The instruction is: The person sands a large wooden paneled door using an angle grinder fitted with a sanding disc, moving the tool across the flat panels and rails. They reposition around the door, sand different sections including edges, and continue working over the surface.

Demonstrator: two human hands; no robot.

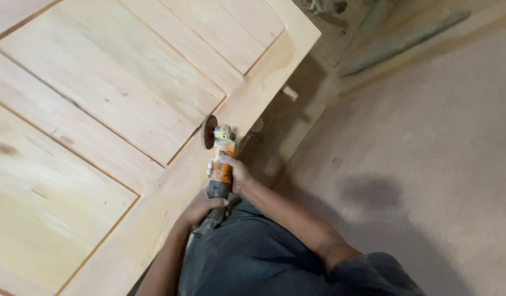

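Dark grey cloth of the person's shirt fills the bottom of the head view, and both bare forearms reach forward from it. Left hand [201, 207] has its grip wrapped tight around the black rear handle of an orange angle grinder [221, 164]; right hand [233, 171] is pressed closed over the orange body just ahead of it. Both hands pinch the tool and nothing else.

Just beyond the hands, the grinder's round disc [209, 131] stands on edge, touching or very nearly touching the pale wooden door [99, 109] at the corner of a recessed panel, where the groove meets the outer frame rail. Whether the disc is turning cannot be told from the picture.

As for progress, my reading is that the sanding is well along but not finished. The broad panels look pale, even and smooth, as does the long rail running up to the far corner. Dark lines still trace the grooves around each panel, and a few small marks show on the nearer boards at the left, so edge and groove work seems to remain.

Farther off, the door's far corner overhangs a dusty floor [428, 137], brownish and coated with fine powder, with a darker patch near the person's right elbow. A pale strip [406, 41] lies on that floor toward the top right.
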